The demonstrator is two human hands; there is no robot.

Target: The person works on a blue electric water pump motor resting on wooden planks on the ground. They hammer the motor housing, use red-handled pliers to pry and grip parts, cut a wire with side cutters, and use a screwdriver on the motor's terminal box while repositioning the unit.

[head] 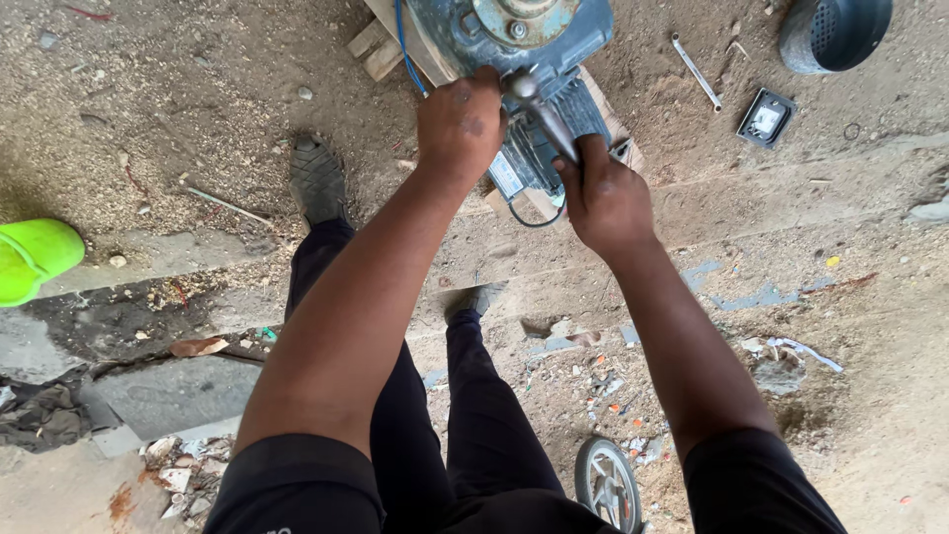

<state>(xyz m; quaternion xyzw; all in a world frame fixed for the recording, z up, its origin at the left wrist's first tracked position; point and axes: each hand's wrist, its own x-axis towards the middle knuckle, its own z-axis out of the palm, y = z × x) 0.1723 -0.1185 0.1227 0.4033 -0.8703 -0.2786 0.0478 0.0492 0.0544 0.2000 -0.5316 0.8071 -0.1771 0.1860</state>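
Observation:
A blue-grey electric motor (pixel 529 40) with ribbed casing lies on wooden boards (pixel 381 44) on the dirt ground. My left hand (pixel 460 124) rests on the motor's near side, fingers curled against the casing. My right hand (pixel 603 193) is closed around the handle of a metal tool (pixel 544 114) whose head meets the motor near my left fingers. A blue cable (pixel 403 49) and a black wire (pixel 529 220) run from the motor. My legs and dark shoes stand just below.
A spanner (pixel 695 69) and a small square black part (pixel 765 119) lie on the sandy ground at upper right, beside a round dark fan cover (pixel 835 32). A green object (pixel 35 259) sits at the left edge. A small wheel (pixel 606 485) lies near my feet.

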